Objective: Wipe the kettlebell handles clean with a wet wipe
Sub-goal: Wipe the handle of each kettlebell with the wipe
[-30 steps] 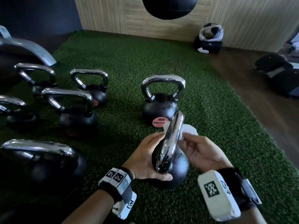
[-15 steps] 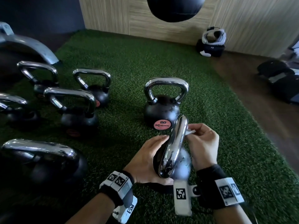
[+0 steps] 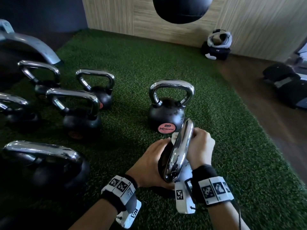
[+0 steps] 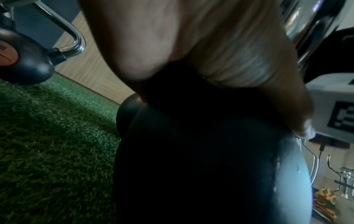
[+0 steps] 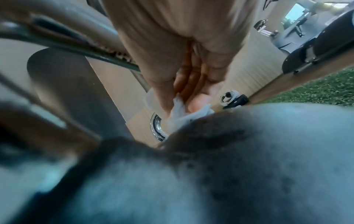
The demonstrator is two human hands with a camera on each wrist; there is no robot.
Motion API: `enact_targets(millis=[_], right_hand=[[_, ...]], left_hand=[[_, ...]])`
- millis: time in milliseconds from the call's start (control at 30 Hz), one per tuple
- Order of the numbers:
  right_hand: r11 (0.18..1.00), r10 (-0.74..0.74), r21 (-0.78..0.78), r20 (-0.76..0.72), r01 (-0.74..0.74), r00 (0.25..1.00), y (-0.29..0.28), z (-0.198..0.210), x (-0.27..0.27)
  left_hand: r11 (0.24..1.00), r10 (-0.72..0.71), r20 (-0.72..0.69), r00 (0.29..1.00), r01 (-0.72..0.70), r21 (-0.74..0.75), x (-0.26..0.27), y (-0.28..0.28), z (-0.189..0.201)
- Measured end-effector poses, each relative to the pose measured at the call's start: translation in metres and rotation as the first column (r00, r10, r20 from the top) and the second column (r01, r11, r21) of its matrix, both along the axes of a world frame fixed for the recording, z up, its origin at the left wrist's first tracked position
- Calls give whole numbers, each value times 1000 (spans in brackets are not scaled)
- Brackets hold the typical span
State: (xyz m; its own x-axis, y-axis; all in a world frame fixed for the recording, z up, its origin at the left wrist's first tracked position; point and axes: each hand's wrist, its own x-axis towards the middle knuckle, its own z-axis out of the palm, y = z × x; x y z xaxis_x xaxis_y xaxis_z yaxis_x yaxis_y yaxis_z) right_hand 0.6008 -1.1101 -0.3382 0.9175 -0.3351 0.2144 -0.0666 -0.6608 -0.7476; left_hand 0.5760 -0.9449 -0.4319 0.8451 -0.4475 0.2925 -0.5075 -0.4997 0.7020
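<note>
Most of the wet wipe (image 3: 174, 137) is hidden behind the chrome handle (image 3: 180, 151) in the head view; only a white corner shows. In the right wrist view the wet wipe (image 5: 180, 112) shows as a crumpled scrap under the fingertips (image 5: 199, 103), the rest lost behind the blurred black kettlebell body (image 5: 229, 166). The right hand (image 3: 200, 149) has its fingertips out of sight behind that handle. The left hand (image 3: 149, 163) covers the body's near side. The hanging black ball (image 3: 181, 9) is cut off by the top edge. The left-edge kettlebell (image 3: 11, 103) is cropped. The left wrist view is dark, the palm (image 4: 191, 45) blurred.
</note>
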Motion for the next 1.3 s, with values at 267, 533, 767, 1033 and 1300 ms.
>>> enact_targets(millis=[267, 533, 767, 1033, 1300], right_hand=[[993, 116, 45, -147, -110, 982, -26, -4, -15], [926, 270, 316, -165, -208, 949, -45, -12, 5], [818, 449, 487, -211, -305, 868, -31, -17, 12], [890, 319, 400, -204, -219, 926, -41, -34, 2], [974, -21, 221, -98, 42, 995, -44, -45, -37]], left_hand=[[966, -115, -392, 913, 195, 172, 2, 21, 46], [992, 19, -232, 972, -48, -119, -42, -7, 132], [973, 224, 58, 973, -227, 46, -42, -23, 136], [970, 12, -200, 980, 37, 240, -8, 0, 155], [801, -208, -431, 878, 405, 440, 59, 12, 185]])
